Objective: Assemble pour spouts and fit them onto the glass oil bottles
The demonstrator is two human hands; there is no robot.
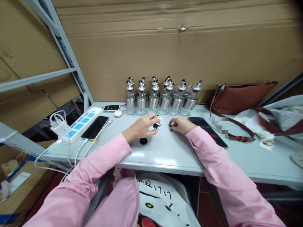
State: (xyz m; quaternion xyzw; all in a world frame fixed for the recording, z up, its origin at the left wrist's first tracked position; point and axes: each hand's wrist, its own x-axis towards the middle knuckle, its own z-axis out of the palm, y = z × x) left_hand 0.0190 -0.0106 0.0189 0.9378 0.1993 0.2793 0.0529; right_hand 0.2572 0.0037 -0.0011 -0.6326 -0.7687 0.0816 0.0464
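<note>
My left hand (144,126) is closed around a small black-and-white pourer top (156,125), held above the table. Its look matches the tops on the bottles behind. Opposite it, my right hand (181,125) pinches a small black piece (170,127) between thumb and fingertips, low over the table. The exact kind of that piece is too small to tell. Below my left hand, a round black cap (143,141) lies on the white tabletop (156,154). Beyond both hands stand several glass oil bottles (153,102) with steel sleeves, most topped with flip pourers.
At left are a power strip (80,124), a phone (95,127) on a cable, a small display device (111,108) and a white round case (118,113). At right lie a large phone (208,130), a brown bag (239,97) and a plastic bag (286,110). Cardboard (151,47) closes the back.
</note>
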